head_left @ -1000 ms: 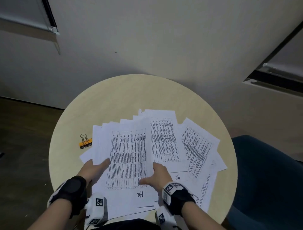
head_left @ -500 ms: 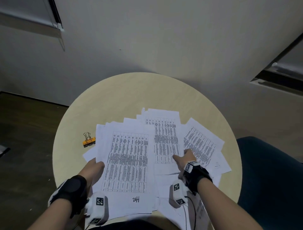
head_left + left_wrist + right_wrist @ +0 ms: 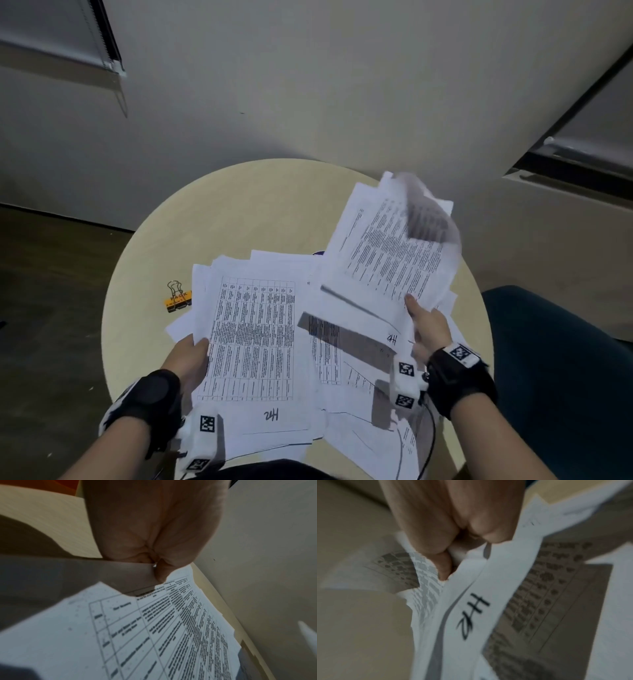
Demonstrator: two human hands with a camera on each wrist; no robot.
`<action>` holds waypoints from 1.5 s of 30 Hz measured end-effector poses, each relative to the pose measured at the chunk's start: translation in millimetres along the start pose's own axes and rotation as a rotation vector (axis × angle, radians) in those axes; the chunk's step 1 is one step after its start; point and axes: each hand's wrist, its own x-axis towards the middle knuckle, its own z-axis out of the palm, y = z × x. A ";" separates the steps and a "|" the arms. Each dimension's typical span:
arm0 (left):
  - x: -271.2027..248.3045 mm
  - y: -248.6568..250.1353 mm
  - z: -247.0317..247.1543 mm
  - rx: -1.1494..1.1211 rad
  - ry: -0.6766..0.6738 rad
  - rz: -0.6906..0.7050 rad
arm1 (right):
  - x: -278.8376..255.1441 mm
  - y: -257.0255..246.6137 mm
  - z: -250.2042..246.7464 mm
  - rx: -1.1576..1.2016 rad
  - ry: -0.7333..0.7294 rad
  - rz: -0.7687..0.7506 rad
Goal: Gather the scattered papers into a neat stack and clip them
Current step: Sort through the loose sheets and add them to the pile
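Printed white papers (image 3: 253, 342) lie fanned over the near half of a round beige table (image 3: 260, 212). My left hand (image 3: 190, 354) pinches the left edge of the main pile, thumb on top, as the left wrist view shows: left hand (image 3: 157, 569), top sheet (image 3: 154, 635). My right hand (image 3: 426, 325) grips a bunch of sheets (image 3: 387, 253) and holds them tilted above the table's right side, the top one blurred. In the right wrist view the right hand (image 3: 448, 558) clutches these sheets (image 3: 471, 601). An orange binder clip (image 3: 178, 299) lies left of the pile.
A dark blue chair (image 3: 565, 377) stands close on the right. The table backs onto a pale wall (image 3: 308, 85), with dark floor (image 3: 44, 308) to the left. More loose sheets (image 3: 373, 431) overhang the table's near right edge, and a thin cable (image 3: 430, 442) trails from my right wrist.
My right hand slid from the middle of the spread to the right, took hold of a bunch of sheets and lifted them off the table. The left hand stayed at the pile's left edge.
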 end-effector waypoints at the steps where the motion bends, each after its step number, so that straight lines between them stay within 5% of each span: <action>1: 2.5 -1.5 0.0 0.003 0.009 0.001 | -3.9 -1.9 -0.3 0.090 -0.050 0.042; 9: -3.9 3.6 7.9 0.140 -0.005 -0.032 | -65.3 39.4 61.4 -0.583 -0.274 0.075; 12: -11.0 3.7 9.1 0.131 -0.046 -0.079 | -71.0 69.7 80.2 -0.849 -0.342 -0.043; 17: -5.6 5.2 15.1 -0.070 -0.028 -0.063 | -67.9 84.6 90.7 -0.884 -0.242 -0.187; 21: -9.2 6.7 23.4 -0.089 -0.021 0.038 | -68.9 93.5 96.5 -1.058 -0.396 -0.267; 25: -20.7 20.1 22.4 -0.003 -0.001 0.194 | -70.9 89.1 97.0 -0.817 -0.339 -0.180; 29: -50.1 60.9 18.2 0.026 -0.137 0.435 | -65.5 51.6 92.3 -0.337 -0.313 -0.034; 31: -67.0 85.2 17.1 -0.009 -0.191 0.557 | -69.5 16.4 89.9 -0.095 -0.360 -0.092; 34: -74.1 113.6 14.1 -0.083 -0.099 0.681 | -73.8 -30.3 90.3 0.193 -0.311 -0.247; 40: -82.3 132.3 19.0 -0.325 -0.091 0.783 | -89.8 -70.1 88.9 0.079 -0.282 -0.539; 45: -89.4 127.9 25.7 -0.289 -0.163 0.787 | -83.4 -45.3 90.1 0.006 -0.299 -0.440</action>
